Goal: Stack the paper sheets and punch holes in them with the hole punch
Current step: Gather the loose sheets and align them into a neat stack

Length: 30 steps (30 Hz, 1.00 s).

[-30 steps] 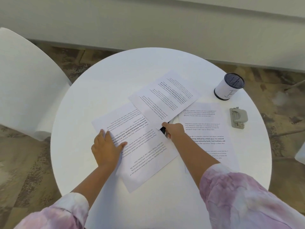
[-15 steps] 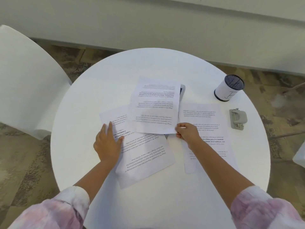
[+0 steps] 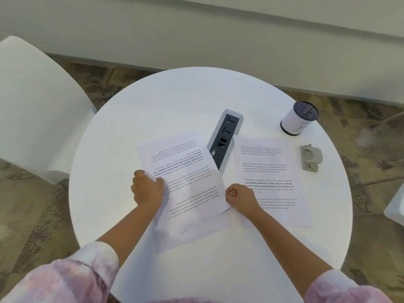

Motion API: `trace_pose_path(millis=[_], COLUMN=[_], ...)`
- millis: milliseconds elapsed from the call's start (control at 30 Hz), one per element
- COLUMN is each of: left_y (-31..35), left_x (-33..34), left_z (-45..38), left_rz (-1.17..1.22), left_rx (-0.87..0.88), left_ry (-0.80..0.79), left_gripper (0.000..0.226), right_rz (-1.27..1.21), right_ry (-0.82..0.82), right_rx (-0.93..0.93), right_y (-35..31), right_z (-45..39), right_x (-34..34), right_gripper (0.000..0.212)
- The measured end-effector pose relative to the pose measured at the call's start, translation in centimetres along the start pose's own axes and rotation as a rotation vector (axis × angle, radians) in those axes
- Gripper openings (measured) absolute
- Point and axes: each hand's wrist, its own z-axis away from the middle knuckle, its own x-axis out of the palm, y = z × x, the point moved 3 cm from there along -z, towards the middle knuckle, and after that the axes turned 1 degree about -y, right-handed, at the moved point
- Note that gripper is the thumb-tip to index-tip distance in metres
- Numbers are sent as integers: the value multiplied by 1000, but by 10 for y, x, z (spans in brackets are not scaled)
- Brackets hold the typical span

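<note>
Two overlapped sheets [image 3: 192, 193] I hold between my hands, my left hand [image 3: 147, 189] curled on their left edge and my right hand [image 3: 240, 196] pinching their right edge, a third sheet [image 3: 273, 171] under my right wrist, the hole punch [image 3: 311, 157] far beyond to its right.

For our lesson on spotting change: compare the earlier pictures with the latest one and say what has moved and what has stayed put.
The right hand has swung the top sheet toward the person onto the left sheet, uncovering the power socket strip. The left hand, flat before, now grips the sheets' left edge. The right sheet, hole punch and cup stayed put.
</note>
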Motion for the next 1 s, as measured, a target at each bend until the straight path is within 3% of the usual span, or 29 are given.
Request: trace_pose_path(millis=[67,167,300,433,600,700,767,867,933,1000], left_y=[2,1,-2,-2,-4,-6,-4,10,24,40], left_x=[1,2,3,3,-1,-3,-1,5,3,0], left_z=[2,6,7,4,-3,-7,-9,-6,-2,1], left_rz=[2,-2,13,23,76,143,177,295,450,526], left_rx=[-13,-23,-30,-19,-36,-74,-89,-4,73,157], left_ry=[-11,-16,-11,-9,7,9,-82,-349,-478,-529], left_gripper=[54,55,57,56,51,45,38,29,10,21], right_rz=[-6,-33,-310,-445,-167,-290,-442,-530,-532,-520], right_ry=[13,-37,-152,-238,-87,-65,-118,-190,-191,-148], right_rx=[14,78,209,255,99,105,91,20,-1,-13], right_y=[-1,-8,-13,-21,-25,-20,-15,-7,-2,-1], right_z=[1,3,1,0,-11,-12,-7,0,0,-2], right_x=[2,3,9,7,-5,-14,-24,-37,-43,-48], right_gripper=[15,34,32,13,25,29,31,30,31,35])
